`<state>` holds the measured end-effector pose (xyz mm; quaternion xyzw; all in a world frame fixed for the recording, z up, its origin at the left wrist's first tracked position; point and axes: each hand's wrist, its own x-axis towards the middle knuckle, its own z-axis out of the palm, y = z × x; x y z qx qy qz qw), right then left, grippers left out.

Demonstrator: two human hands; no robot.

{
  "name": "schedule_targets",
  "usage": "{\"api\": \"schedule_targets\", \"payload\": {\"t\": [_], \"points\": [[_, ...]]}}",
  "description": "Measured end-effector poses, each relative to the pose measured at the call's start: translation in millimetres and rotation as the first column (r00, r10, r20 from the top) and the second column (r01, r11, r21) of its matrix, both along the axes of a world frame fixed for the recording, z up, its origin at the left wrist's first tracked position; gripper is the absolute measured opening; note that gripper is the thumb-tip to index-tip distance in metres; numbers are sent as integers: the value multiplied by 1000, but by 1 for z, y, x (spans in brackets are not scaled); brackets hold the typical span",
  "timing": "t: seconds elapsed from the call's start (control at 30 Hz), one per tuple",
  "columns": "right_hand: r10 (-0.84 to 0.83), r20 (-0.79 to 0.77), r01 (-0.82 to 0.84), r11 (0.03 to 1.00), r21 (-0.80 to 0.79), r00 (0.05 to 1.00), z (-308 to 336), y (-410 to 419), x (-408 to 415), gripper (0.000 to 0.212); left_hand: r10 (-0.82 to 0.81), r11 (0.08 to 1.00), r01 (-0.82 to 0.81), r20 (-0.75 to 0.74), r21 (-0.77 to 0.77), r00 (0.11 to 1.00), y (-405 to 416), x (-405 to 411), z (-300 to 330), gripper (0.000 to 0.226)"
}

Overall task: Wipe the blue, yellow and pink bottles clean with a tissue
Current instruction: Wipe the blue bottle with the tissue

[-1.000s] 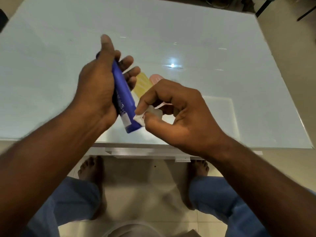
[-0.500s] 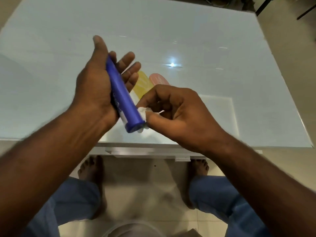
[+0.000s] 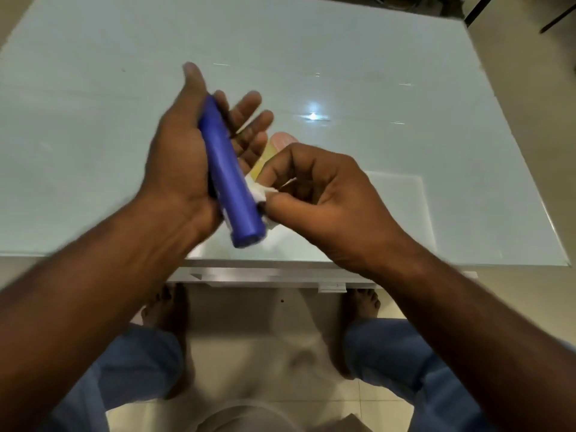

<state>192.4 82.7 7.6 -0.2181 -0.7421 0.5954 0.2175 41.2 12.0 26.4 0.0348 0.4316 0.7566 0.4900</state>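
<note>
Bench: a pale, glossy glass-topped bench (image 3: pixel 343 57) fills the room ahead, with one bright lamp glint on its sheen; tiled floor, bare feet and blue trouser legs show below its near edge.

Blue bottle: the blue bottle (image 3: pixel 232 179) is held up above the bench's near edge, a slim smooth cylinder tilted with its flat end towards the person.

Left hand: the left hand (image 3: pixel 184 163) cradles the bottle along the palm; the thumb lies up one side, the fingers (image 3: pixel 249 104) are spread and mostly straight behind it, so the hold looks loose.

Right hand: the right hand (image 3: pixel 321 194) pinches a wad of white tissue (image 3: pixel 260 193) between thumb and curled fingers, pressing it to the bottle's lower side.

Waiting bottles: the yellow bottle (image 3: pixel 265 160) and the pink bottle (image 3: pixel 282 140) lie side by side on the bench, largely hidden behind the hands; each looks flat and matte, though little shows.

Step in hand: wiping the blue bottle, I judge, with two bottles not yet handled.

Doing it well: the plastic looks slick, so a firmer left grip would stop it sliding; turning the bottle while drawing the tissue along its length should cover the whole wall, then the end.

Tissue: soft, crumpled, thin; likely to tear if dragged hard, so refolding to a fresh face seems wise.
</note>
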Motion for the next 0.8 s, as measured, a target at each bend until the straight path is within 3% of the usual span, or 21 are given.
{"api": "schedule_targets", "payload": {"t": [0.1, 0.2, 0.33, 0.53, 0.67, 0.8], "points": [[36, -61, -35, 999, 23, 997, 5, -4, 0, 10, 14, 1000, -16, 109, 17, 994, -4, -7, 2, 37], [-32, -148, 24, 998, -53, 988, 6, -3, -4, 9, -163, 984, 162, -19, -70, 986, -8, 12, -1, 37], [-136, -76, 134, 990, -32, 988, 0, 6, -2, 12, -211, 971, 182, -202, -152, 956, -8, 29, -2, 39], [25, -9, -24, 997, 70, 1000, 2, -1, -1, 8, -128, 991, 126, -48, -52, 991, -5, 11, 4, 41], [-46, -48, 47, 999, 17, 998, 1, 0, -1, 15, -209, 972, 188, -145, -142, 967, -9, 22, 4, 43], [-90, 31, 88, 995, 42, 996, -1, 5, -1, 15, -200, 971, 172, -167, -165, 966, -8, 27, 5, 44]]}}
